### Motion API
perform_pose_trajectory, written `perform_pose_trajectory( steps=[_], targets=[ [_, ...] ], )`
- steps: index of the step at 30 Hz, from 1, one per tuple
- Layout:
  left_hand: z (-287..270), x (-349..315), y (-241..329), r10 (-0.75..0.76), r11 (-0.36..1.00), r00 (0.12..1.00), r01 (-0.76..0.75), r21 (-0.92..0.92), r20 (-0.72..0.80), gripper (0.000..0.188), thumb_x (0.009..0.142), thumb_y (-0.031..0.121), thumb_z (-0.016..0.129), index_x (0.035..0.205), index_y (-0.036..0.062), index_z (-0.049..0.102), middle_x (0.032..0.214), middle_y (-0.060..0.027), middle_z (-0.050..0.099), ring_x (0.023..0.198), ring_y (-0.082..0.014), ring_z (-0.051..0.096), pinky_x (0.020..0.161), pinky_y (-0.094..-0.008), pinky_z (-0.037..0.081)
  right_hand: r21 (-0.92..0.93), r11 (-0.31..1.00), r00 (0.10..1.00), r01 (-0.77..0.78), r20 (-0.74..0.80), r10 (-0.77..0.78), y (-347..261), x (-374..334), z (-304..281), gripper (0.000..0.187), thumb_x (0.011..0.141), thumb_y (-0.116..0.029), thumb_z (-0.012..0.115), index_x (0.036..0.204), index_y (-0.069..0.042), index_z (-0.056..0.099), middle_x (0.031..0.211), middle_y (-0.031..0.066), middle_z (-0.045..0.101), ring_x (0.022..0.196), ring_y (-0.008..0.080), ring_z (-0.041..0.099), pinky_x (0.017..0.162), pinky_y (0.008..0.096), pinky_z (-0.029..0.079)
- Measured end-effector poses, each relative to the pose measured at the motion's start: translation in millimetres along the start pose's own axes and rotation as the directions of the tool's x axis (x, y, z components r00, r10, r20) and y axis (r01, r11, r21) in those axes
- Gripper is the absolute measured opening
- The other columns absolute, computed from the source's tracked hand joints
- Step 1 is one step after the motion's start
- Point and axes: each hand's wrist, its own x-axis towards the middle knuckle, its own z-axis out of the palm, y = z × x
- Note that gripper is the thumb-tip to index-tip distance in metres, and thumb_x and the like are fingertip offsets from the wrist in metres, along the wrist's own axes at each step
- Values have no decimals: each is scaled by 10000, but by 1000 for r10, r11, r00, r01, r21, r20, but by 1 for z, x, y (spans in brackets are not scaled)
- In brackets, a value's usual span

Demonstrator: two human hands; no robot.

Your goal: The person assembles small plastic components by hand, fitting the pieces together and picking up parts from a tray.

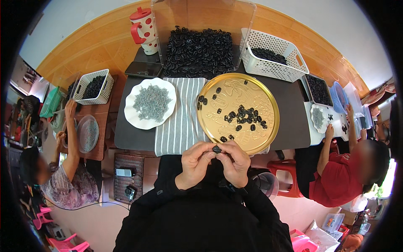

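My left hand (195, 163) and my right hand (233, 162) meet at the near rim of a round gold tray (238, 86). Between their fingertips they pinch one small oval black plastic piece (216, 149). Whether anything else sits in the fingers is too small to tell. Several like black pieces (245, 113) lie loose on the tray, mostly right of its middle. Left of it, a white scalloped dish (131, 119) carries a heap of small grey pieces (152, 104) that look like springs. A grey-and-white striped cloth (178, 126) lies between dish and tray, partly under the tray.
Behind the tray, a clear bin (243, 25) holds a black heap. To its right stands a white perforated basket (268, 69); to its left, a spotted tumbler (147, 35) and a dark phone (143, 69). Co-workers sit at side tables, one left (71, 185), one right (342, 178).
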Motion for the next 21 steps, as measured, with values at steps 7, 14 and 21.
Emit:
perform_pose_trajectory(
  steps=[7,14,21],
  targets=[
    [4,-1,3,60,993,998,-57,99,-32,166,853,-43,600,1012,-24,640,791,-64,594,573,-84,538,497,-204,425,-36,997,997,69,-43,-70,-1,-2,2,283,742,124,637,1011,41,608,825,135,623,664,193,585,601,255,460],
    [1,1,6,-45,999,999,45,8,28,197,861,-34,606,1057,-42,624,777,-47,575,650,-74,547,566,-199,438,91,985,989,-146,13,145,0,-1,-5,219,786,102,624,992,28,607,779,63,594,664,129,561,633,226,444],
    [-30,3,-10,-241,963,967,249,-105,86,384,861,-62,587,1241,-38,540,830,-20,582,745,-65,530,664,-204,446,-18,759,669,-650,460,584,-5,68,-79,230,827,11,632,1057,25,617,860,52,612,712,103,581,673,223,476]
  ],
)
